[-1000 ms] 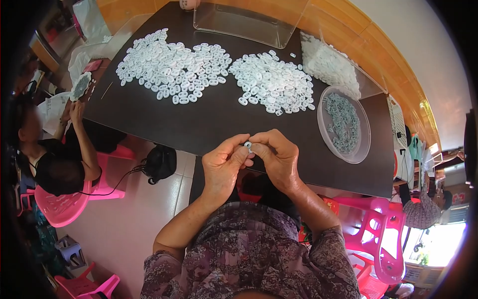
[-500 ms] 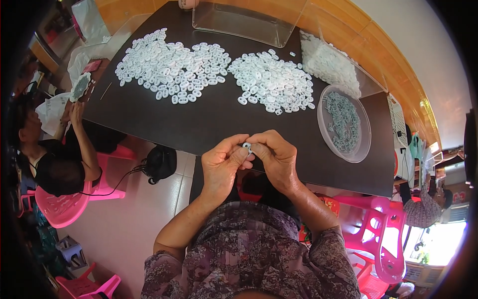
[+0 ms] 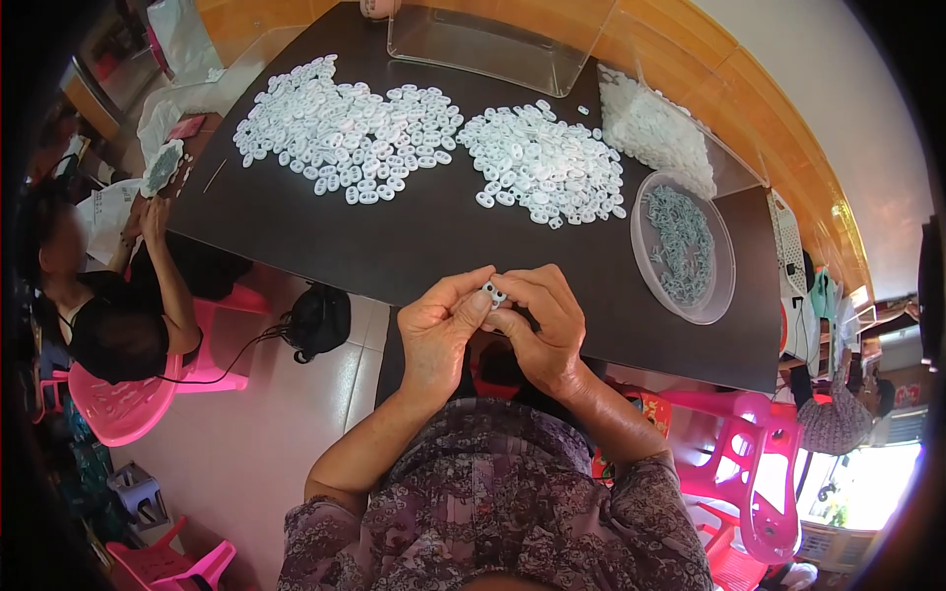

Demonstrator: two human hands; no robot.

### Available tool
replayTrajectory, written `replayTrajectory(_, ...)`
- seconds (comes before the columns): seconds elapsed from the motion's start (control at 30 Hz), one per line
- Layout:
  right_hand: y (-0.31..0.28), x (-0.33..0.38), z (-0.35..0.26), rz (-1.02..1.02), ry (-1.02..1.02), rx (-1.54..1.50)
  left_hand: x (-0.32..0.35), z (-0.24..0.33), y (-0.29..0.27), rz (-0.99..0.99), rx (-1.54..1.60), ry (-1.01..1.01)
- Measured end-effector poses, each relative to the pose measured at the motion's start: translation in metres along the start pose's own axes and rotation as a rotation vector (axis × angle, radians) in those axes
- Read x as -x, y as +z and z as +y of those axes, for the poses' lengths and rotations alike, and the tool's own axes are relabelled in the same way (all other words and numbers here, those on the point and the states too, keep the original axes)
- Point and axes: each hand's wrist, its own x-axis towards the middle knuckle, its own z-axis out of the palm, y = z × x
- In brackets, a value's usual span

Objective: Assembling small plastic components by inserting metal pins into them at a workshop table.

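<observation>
In front of the table's near edge, my left hand (image 3: 437, 335) pinches a small white oval plastic piece with two dark holes (image 3: 495, 294) between thumb and fingers. My right hand (image 3: 545, 325) closes on the same piece from the other side, its fingertips against it. Two heaps of similar white oval pieces lie beyond on the table: a wide left heap (image 3: 345, 128) and a smaller middle heap (image 3: 542, 163). To the right, a round clear plastic tub (image 3: 726, 288) holds many small grey-green parts (image 3: 680, 241). Whether such a part is in my fingers is hidden.
The dark table (image 3: 394, 241) carries a clear bin (image 3: 483, 64) at the back and a clear bag of white pieces (image 3: 655, 133). At left another person (image 3: 118, 315) works with both hands. Pink plastic stools (image 3: 734, 473) stand at right; a black bag (image 3: 317, 323) lies at left.
My right thumb has shifted down from the top of the white piece, and my right fingers now lie over its side. More of the piece's holed face shows.
</observation>
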Motion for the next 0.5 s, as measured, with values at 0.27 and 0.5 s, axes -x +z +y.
replayTrajectory(0.27,-0.0014,0.002,-0.0051,0.026,0.079,-0.062,0.0037,-0.0042,0.0026,0.017,-0.042,0.058)
replayTrajectory(0.5,-0.0011,0.0024,-0.0105,0.039,0.11,-0.117,0.0021,-0.0034,-0.0023,-0.013,-0.099,0.116)
